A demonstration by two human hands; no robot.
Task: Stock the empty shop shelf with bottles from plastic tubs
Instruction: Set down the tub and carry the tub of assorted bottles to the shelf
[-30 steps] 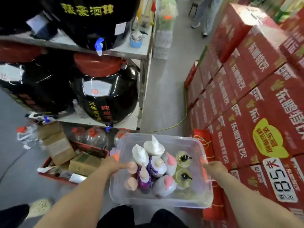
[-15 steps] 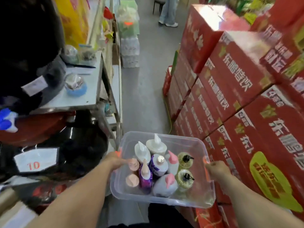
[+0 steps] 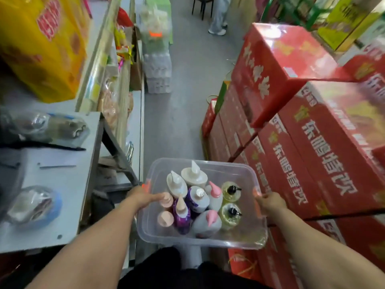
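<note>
I carry a clear plastic tub (image 3: 233, 239) in front of my waist, above the aisle floor. My left hand (image 3: 143, 197) grips its left rim, thumb inside. At the right rim my right hand (image 3: 270, 202) grips the orange handle. Several bottles stand upright in the tub: two white ones with pointed caps (image 3: 194, 176), a purple one (image 3: 181, 215), pink-capped ones (image 3: 208, 223) and two yellow pump bottles (image 3: 230, 212).
A grey metal shelf (image 3: 62, 205) with wrapped round items stands at my left, with more shelving (image 3: 136, 113) behind it. Stacked red cartons (image 3: 312, 163) wall the right side. The grey aisle floor (image 3: 187, 90) runs ahead. A person's legs (image 3: 218, 17) and a stool are far off.
I have walked forward along the aisle with the tub; the black jars have passed out of view on the left. Both hands keep their hold on the tub.
</note>
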